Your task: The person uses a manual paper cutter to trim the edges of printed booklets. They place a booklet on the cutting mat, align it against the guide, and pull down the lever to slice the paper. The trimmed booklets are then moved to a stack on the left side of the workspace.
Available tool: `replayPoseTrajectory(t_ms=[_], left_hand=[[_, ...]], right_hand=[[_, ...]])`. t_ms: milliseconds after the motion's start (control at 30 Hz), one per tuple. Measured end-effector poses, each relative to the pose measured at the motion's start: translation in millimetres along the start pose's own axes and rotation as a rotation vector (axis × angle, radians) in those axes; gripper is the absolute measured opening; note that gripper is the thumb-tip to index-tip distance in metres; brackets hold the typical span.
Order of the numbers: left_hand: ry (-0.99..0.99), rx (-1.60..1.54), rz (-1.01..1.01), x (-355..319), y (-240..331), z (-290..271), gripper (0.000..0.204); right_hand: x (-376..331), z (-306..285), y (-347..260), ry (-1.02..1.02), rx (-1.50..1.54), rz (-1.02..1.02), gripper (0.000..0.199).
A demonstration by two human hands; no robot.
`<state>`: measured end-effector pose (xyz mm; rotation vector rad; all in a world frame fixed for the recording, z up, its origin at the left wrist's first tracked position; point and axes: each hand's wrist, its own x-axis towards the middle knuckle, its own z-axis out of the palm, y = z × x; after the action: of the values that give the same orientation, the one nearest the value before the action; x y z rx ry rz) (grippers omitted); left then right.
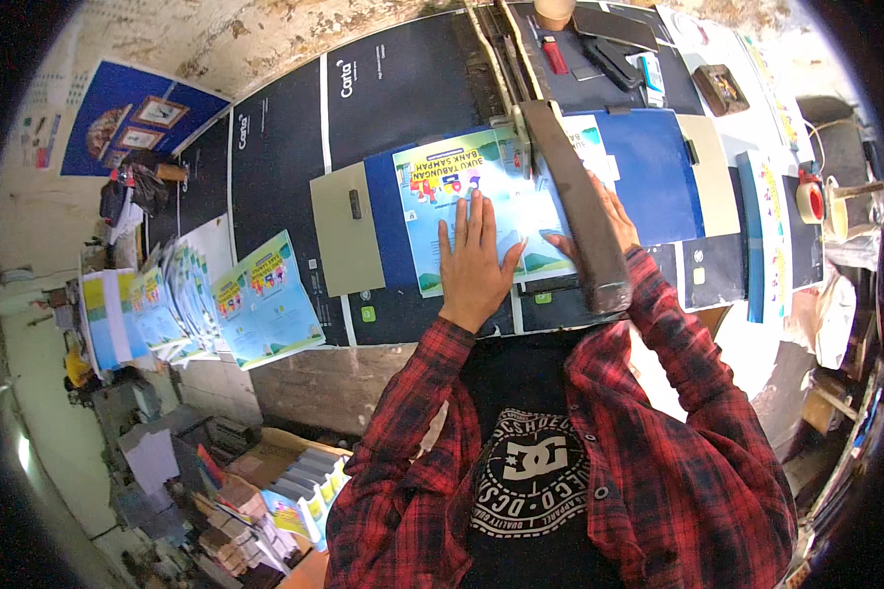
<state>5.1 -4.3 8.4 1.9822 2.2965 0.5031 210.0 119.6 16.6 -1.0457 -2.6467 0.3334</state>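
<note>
Flat-palmed, my left hand [474,263] presses down on the printed sheet [476,201], fingers spread and straight, gripping nothing, only pinning it. That sheet, a bright blue and yellow cover print, lies on the bed of the lever paper cutter [432,98], on top of a dark blue board [648,167] and beside a grey card flap [346,228]. My right hand [609,211] sits at the cutter's long lever arm [578,206], which crosses the sheet's right edge; the arm hides most of the hand, so I cannot tell whether my fingers are closed on anything or just resting on the paper.

I judge the sheet to be light, thin and glossy, likely to slide or curl under a blade, so it wants broad, even pressure near the cut line rather than a pinch at a corner. Both forearms, in red plaid sleeves, reach forward from my chest, the left wrist straight, the right angled inward under the lever.

A fan of matching prints [196,299] lies well apart on the left.
</note>
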Motion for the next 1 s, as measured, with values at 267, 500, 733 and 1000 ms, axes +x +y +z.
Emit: replayPoseTrajectory(t_ms=[267,500,733,1000], left_hand=[[0.053,-0.052,-0.038,-2,0,2,0.075],[0.100,-0.082,-0.033,-2,1,-6,0.071],[0.091,-0.098,-0.040,-10,3,-1,0.072],[0.093,-0.080,-0.056,-3,-2,1,0.074]], right_hand=[[87,-172,-74,0.163,0.336,0.057,0.056],[65,-143,-130,-0.045,-0.013,-0.025,0.080],[11,-35,-108,0.212,0.003,-0.048,0.095],[73,-160,-82,-0.383,0.676,0.098,0.067]])
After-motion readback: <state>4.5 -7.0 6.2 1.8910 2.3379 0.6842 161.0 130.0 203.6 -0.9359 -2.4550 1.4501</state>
